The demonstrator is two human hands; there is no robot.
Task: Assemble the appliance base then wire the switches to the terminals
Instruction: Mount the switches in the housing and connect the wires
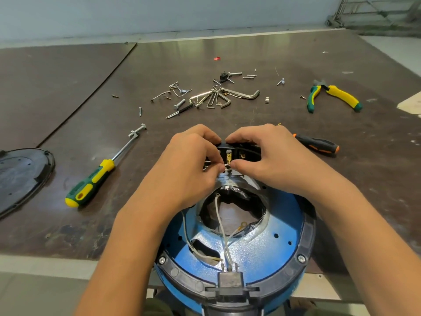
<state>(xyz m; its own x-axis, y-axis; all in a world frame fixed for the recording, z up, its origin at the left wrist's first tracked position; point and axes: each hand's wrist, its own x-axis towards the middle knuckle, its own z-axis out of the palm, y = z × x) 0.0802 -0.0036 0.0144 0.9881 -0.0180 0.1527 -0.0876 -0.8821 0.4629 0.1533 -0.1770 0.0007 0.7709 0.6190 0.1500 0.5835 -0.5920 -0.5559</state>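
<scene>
A round blue appliance base (255, 252) with a black rim lies upside down at the table's near edge. At its far side sits a black switch block (237, 153) with brass terminals. My left hand (193, 160) pinches a white wire end by a terminal. My right hand (264, 156) grips the switch block, forefinger on top and thumb beside the connector. White wires (219, 220) run across the central hole to a black socket (230, 281) at the near rim; one loose ring terminal (243, 224) lies inside.
A green-yellow screwdriver (95, 176) lies left, an orange-black screwdriver (319, 144) right, pliers (330, 94) far right. Scattered screws and hex keys (214, 96) lie beyond my hands. A black bottom cover (20, 176) rests at the left edge.
</scene>
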